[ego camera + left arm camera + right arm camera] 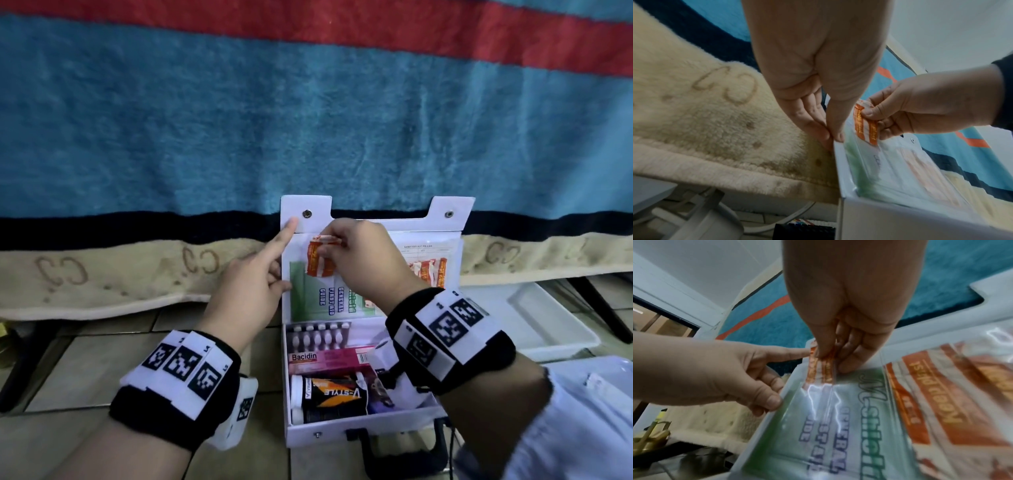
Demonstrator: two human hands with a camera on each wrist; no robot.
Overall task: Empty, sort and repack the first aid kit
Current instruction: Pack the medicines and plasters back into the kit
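Note:
The white first aid kit (342, 433) lies open on the tiled floor, its lid (452, 209) upright against a blanket. My right hand (329, 245) pinches a bundle of orange-and-white packets (318, 260) at the mouth of the lid's clear pocket, in front of a green first aid guide (329, 301). My left hand (279, 274) pinches the lid's left edge between thumb and fingers, index finger pointing up. The wrist views show the left hand's pinch (833, 138) and the packets (818, 369). More orange packets (430, 270) sit in the right pocket. The base holds a blister pack (318, 335), a pink Bacidin box (329, 359) and a black V-Style tube (332, 397).
A blue, red and cream blanket (239, 137) hangs right behind the lid. A white tray (548, 329) lies on the floor to the right of the kit. The kit's black handle (404, 455) sticks out toward me. Bare tiles (85, 370) lie to the left.

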